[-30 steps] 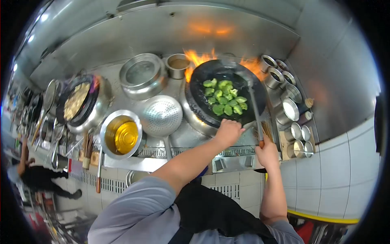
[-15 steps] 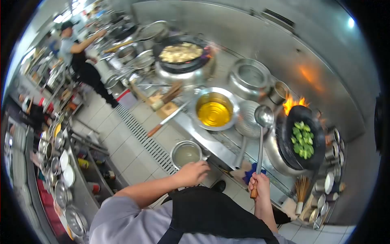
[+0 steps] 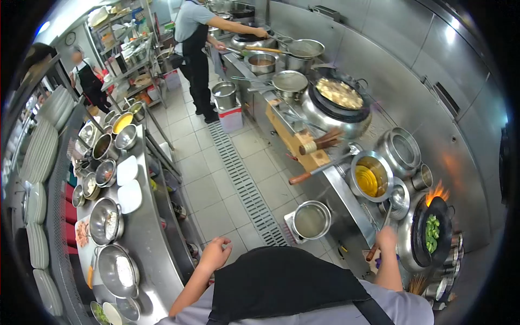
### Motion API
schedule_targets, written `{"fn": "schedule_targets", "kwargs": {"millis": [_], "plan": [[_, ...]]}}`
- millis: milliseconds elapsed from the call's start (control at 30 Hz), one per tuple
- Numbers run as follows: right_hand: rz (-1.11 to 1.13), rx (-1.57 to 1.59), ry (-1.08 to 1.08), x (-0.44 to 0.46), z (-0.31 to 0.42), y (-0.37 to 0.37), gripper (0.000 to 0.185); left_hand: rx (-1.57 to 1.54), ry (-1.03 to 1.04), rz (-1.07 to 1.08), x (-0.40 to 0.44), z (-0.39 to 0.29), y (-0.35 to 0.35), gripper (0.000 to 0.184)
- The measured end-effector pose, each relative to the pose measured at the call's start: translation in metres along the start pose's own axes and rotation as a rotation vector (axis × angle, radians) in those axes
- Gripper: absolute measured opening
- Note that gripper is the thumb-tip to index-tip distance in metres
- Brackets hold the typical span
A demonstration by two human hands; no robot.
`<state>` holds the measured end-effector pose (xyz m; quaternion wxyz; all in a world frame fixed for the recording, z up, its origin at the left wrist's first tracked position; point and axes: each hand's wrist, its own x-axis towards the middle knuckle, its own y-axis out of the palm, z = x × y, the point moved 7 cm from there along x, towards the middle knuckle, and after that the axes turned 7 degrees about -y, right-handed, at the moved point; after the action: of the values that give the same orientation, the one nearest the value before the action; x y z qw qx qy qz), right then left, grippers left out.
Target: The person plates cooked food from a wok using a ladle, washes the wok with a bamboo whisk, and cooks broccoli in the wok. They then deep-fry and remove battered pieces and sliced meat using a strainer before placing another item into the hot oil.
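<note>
My right hand (image 3: 387, 238) is wrapped round the handle of a ladle (image 3: 388, 212). The ladle's wooden end sticks out below my fist, and its bowl rests over a perforated strainer beside the wok. Green vegetables (image 3: 431, 233) lie in that black wok (image 3: 446, 223), which sits tilted on the right burner with flames behind it. Left of the ladle stands a metal pot of yellow oil (image 3: 368, 181). My left hand (image 3: 218, 253) hangs empty over the floor, its fingers loosely apart, between the counter and a pot of cloudy liquid (image 3: 311, 221).
A steel counter (image 3: 154, 254) on the left carries metal bowls (image 3: 105, 221) and white plates (image 3: 130, 196). Farther along the range, a second wok holds pale pieces (image 3: 338, 93). A co-worker (image 3: 195, 59) stands at the far burners. A floor drain (image 3: 238, 179) runs down the aisle.
The view has swung left, showing more of the counter and aisle. My left hand has moved away from the pot of cloudy liquid toward the counter. My right hand still grips the ladle.
</note>
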<state>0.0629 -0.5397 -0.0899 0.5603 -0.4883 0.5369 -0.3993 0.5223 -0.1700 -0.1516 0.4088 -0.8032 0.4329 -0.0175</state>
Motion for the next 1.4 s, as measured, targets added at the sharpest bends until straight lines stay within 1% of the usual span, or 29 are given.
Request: {"fn": "schedule_targets", "kwargs": {"millis": [67,133,200,267,333,400,433,467,533,567,600,667,733,767,800,833,867,933,967,1000,1033,1067,1133,1167,1233,1267,1333,1400], "plan": [[-0.054,0.077,-0.199,0.012,0.056,-0.022,0.039,-0.047,-0.041,-0.008,0.004,0.014,-0.017,0.026],[0.059,0.4,-0.333,0.036,0.105,0.001,0.041,-0.073,-0.052,-0.041,0.015,0.017,-0.031,0.027],[0.396,0.656,-0.362,0.011,0.184,-0.001,0.041,-0.097,-0.039,-0.068,0.03,0.016,-0.037,0.027],[0.525,0.476,-0.597,0.01,0.241,0.025,0.041,-0.118,-0.034,-0.111,0.046,0.011,-0.049,0.027],[0.774,0.369,-0.687,-0.001,0.291,0.049,0.042,-0.196,-0.047,-0.117,0.058,-0.003,-0.058,0.027],[0.945,0.437,-0.736,-0.003,0.337,0.066,0.038,-0.226,-0.048,-0.117,0.073,-0.004,-0.066,0.027],[1.004,0.48,-0.746,0.008,0.358,0.086,0.039,-0.199,-0.057,-0.071,0.079,-0.004,-0.069,0.028],[1.02,0.467,-0.775,0.021,0.381,0.089,0.039,-0.173,-0.069,-0.03,0.087,-0.002,-0.071,0.028],[1.21,0.686,-0.772,0.039,0.435,0.09,0.039,-0.127,-0.133,-0.048,0.11,0.026,-0.077,0.03],[1.302,0.802,-0.762,0.049,0.464,0.076,0.04,-0.047,-0.222,-0.044,0.118,0.04,-0.08,0.031],[1.342,0.763,-0.792,0.06,0.486,0.066,0.04,0.027,-0.319,-0.042,0.123,0.056,-0.086,0.032],[1.323,1.255,-0.754,0.098,0.556,0.021,0.042,0.193,-0.461,-0.002,0.132,0.082,-0.094,0.034],[1.343,1.548,-0.781,0.141,0.628,-0.011,0.044,0.271,-0.514,0.058,0.139,0.087,-0.107,0.035],[1.275,1.661,-0.778,0.169,0.662,-0.021,0.04,0.224,-0.473,0.025,0.142,0.076,-0.12,0.035],[1.326,1.797,-0.79,0.196,0.698,-0.031,0.039,0.194,-0.484,-0.046,0.144,0.065,-0.138,0.033],[1.354,1.892,-0.692,0.226,0.732,-0.036,0.044,0.131,-0.515,-0.157,0.143,0.064,-0.151,0.032],[1.286,1.948,-0.559,0.261,0.765,-0.033,0.055,0.067,-0.539,-0.298,0.14,0.064,-0.162,0.029],[1.05,2.085,-0.194,0.315,0.813,-0.032,0.075,0.007,-0.662,-0.404,0.133,0.058,-0.177,0.029],[1.018,2.131,-0.047,0.342,0.833,-0.026,0.083,-0.014,-0.713,-0.438,0.126,0.059,-0.181,0.029],[0.976,2.165,0.101,0.369,0.849,-0.016,0.092,-0.046,-0.724,-0.407,0.122,0.058,-0.178,0.029],[1.029,2.124,0.081,0.387,0.865,-0.007,0.092,-0.077,-0.728,-0.372,0.119,0.057,-0.175,0.03],[0.979,2.188,0.134,0.412,0.873,0.002,0.091,-0.095,-0.761,-0.396,0.116,0.058,-0.175,0.03],[0.834,2.343,0.265,0.453,0.886,0.016,0.089,-0.117,-0.788,-0.279,0.122,0.064,-0.173,0.028],[0.835,2.349,0.269,0.464,0.892,0.022,0.089,-0.113,-0.791,-0.262,0.129,0.072,-0.171,0.028],[0.816,2.499,-0.053,0.502,0.882,0.023,0.073,-0.131,-0.735,-0.219,0.153,0.076,-0.186,0.029],[0.776,2.506,-0.052,0.526,0.866,0.033,0.073,-0.157,-0.684,-0.192,0.169,0.076,-0.192,0.029],[0.833,2.581,0.098,0.569,0.865,0.054,0.055,-0.182,-0.641,-0.152,0.205,0.09,-0.21,0.029],[0.798,2.553,0.054,0.539,0.837,0.034,0.037,-0.129,-0.506,-0.122,0.245,0.088,-0.234,0.029]]}}
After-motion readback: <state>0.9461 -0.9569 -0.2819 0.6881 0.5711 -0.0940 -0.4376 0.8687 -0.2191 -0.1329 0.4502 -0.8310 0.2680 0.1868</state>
